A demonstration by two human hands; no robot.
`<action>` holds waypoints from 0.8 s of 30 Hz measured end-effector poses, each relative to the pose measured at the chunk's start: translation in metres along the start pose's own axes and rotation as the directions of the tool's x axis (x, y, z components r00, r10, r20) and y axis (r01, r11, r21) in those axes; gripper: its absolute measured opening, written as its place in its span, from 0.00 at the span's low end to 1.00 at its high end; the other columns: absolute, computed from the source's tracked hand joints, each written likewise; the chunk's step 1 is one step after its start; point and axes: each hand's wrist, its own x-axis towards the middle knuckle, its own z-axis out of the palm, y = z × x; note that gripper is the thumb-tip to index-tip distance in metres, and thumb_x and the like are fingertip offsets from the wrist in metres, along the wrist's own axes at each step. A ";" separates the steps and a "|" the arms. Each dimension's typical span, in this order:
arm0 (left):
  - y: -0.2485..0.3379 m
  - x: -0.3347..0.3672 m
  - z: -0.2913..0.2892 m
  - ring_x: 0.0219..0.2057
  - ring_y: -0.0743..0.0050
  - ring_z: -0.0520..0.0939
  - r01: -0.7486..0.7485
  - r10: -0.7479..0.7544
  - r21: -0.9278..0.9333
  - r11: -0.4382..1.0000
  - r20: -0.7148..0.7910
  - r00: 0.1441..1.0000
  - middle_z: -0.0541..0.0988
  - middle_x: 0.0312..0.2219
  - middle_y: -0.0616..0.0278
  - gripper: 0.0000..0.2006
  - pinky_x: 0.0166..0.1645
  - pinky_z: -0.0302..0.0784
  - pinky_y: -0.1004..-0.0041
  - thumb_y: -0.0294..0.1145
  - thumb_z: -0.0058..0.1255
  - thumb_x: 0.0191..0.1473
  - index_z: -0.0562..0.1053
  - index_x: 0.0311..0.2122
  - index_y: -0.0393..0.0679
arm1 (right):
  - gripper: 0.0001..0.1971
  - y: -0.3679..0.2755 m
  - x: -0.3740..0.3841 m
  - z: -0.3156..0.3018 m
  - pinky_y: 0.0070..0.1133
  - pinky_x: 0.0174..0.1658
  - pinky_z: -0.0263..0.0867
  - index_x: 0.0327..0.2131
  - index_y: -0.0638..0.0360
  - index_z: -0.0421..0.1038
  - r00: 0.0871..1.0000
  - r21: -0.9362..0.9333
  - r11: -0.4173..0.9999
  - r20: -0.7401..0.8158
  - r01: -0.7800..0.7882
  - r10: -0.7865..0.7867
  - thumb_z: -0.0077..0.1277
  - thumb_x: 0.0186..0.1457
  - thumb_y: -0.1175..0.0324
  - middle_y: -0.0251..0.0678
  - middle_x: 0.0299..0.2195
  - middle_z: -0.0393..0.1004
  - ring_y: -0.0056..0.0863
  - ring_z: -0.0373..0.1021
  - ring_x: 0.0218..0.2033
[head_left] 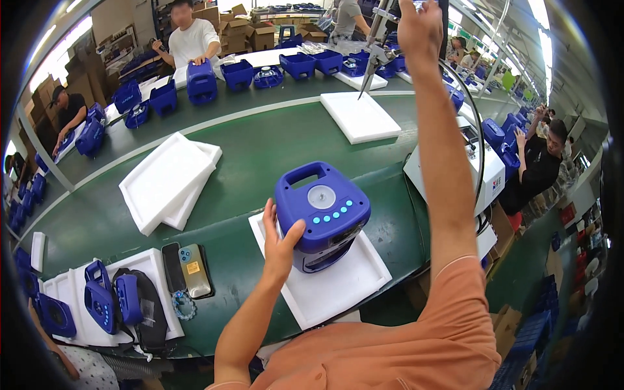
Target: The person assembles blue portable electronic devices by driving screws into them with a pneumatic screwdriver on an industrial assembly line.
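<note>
A blue portable speaker case (335, 195) with a carry handle, a round clear-looking disc and a row of light-blue buttons stands in front of me. It rests on a white foam tray (325, 292). My left hand (281, 244) grips its near left corner, thumb on the front edge and fingers along the side. High at the top edge, my right hand (421, 32) is raised with curled fingers. What it holds is hidden. Beside it hangs a metal tool arm (374, 62) with a thin pointed tip, above another white foam tray (361, 117).
Two stacked foam trays (166, 179) lie on the green belt. Phones (195, 270), a bracelet (184, 305) and blue speaker parts (101, 302) sit at left. A white machine box (487, 162) with a black cable stands right. Across the belt, a person (194, 39) handles a blue case.
</note>
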 end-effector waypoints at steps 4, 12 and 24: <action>0.014 0.016 0.009 0.68 0.50 0.60 0.040 -0.033 -0.106 0.994 0.065 0.997 0.54 0.68 0.39 0.52 0.72 0.50 0.60 0.50 0.57 0.52 0.44 0.73 0.38 | 0.33 -0.016 0.039 0.012 0.37 0.56 0.66 0.56 0.74 0.66 0.985 -0.051 0.998 0.169 0.022 -0.013 0.54 0.60 0.51 0.60 0.47 0.77 0.52 0.73 0.53; -0.008 0.036 0.036 0.66 0.49 0.63 -0.118 0.119 -0.036 0.992 0.006 0.993 0.57 0.66 0.38 0.49 0.71 0.55 0.62 0.47 0.54 0.53 0.45 0.71 0.32 | 0.26 0.003 0.047 0.026 0.34 0.41 0.68 0.43 0.74 0.75 0.958 0.336 0.933 0.286 -0.130 0.030 0.55 0.60 0.52 0.47 0.31 0.78 0.40 0.75 0.35; -0.011 0.064 0.026 0.57 0.51 0.72 -0.039 0.047 -0.141 0.989 0.055 0.997 0.61 0.59 0.40 0.55 0.63 0.71 0.61 0.41 0.63 0.48 0.40 0.72 0.38 | 0.30 -0.041 -0.049 0.028 0.31 0.40 0.64 0.35 0.67 0.73 0.961 0.486 0.873 0.260 -0.042 -0.099 0.40 0.71 0.44 0.39 0.29 0.71 0.32 0.68 0.32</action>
